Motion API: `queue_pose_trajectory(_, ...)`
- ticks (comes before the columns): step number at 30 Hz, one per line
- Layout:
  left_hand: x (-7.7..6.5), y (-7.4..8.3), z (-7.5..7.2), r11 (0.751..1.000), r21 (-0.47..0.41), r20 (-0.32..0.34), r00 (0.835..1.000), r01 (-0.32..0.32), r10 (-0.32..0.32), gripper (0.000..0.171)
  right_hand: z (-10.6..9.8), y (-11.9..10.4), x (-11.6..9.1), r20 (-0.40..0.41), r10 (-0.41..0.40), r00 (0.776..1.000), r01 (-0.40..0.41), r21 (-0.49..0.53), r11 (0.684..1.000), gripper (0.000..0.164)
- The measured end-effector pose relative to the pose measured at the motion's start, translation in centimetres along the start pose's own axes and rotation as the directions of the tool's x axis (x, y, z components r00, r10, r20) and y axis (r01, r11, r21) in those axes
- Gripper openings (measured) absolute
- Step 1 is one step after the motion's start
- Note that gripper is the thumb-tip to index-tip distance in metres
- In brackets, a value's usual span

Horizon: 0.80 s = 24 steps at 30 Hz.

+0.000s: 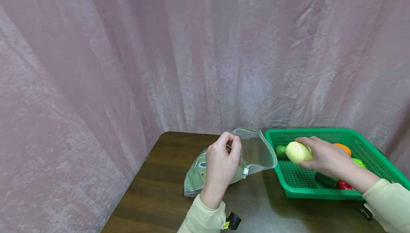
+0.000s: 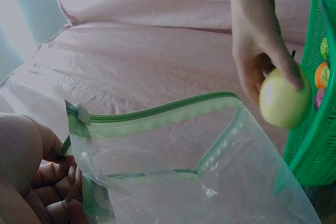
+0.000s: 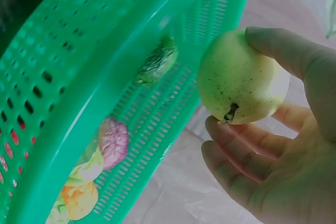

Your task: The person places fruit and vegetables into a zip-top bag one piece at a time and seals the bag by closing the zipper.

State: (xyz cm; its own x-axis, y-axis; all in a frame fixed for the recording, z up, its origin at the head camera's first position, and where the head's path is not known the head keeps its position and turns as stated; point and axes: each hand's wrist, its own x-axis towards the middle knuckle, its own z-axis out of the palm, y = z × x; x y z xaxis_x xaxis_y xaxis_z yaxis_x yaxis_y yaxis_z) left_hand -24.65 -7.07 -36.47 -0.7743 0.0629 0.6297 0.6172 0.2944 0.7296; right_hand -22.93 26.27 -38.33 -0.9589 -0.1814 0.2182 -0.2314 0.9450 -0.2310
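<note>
My right hand [image 1: 323, 154] grips a pale yellow-green pear [image 1: 298, 152] above the near left part of a green plastic basket [image 1: 315, 192]. In the right wrist view, the pear [image 3: 239, 80] shows a dark stem and brown speckles, with the thumb across its top and fingers beneath. My left hand [image 1: 223, 160] pinches the edge of a clear zip bag [image 1: 256, 151] with green trim, left of the basket. The bag's mouth gapes toward the basket, as the left wrist view shows. Its printed green lower part [image 1: 195, 176] lies on the table, partly behind the left hand.
Inside the basket lie a dark green bumpy item [image 1: 281, 152], an orange item [image 1: 342, 148], a red item [image 1: 345, 185] and a purple one [image 3: 114, 142]. The brown wooden table [image 1: 153, 186] extends left of the bag. A pink curtain [image 1: 205, 55] hangs behind.
</note>
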Motion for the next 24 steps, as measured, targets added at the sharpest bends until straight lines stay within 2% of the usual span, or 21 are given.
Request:
queue_pose_trajectory(9, 0.0, 0.0, 0.1, 1.0, 0.008, 0.005, 1.0, 0.004, -0.004, 0.024, -1.2, -1.5, -0.8, -0.087, 0.026, 0.996, -0.018, 0.088, 0.996, 0.075)
queue_pose_trajectory(15, 0.0, 0.1, 0.1, 1.0, 0.017, -0.005, 1.0, 0.001, 0.0, 0.024, -2.1, -2.7, -1.2, -0.106, 0.061, 0.993, -0.045, 0.141, 0.989, 0.077)
queue_pose_trajectory(20, 0.0, 0.1, 0.1, 1.0, 0.02, -0.007, 1.0, 0.0, 0.0, 0.024, -2.7, -3.5, -1.5, -0.123, 0.05, 0.991, -0.024, 0.203, 0.979, 0.075)
queue_pose_trajectory(24, 0.0, 0.1, 0.1, 1.0, 0.019, -0.003, 1.0, 0.001, -0.001, 0.024, -3.1, -4.0, -1.6, -0.13, 0.025, 0.991, 0.013, 0.286, 0.958, 0.072)
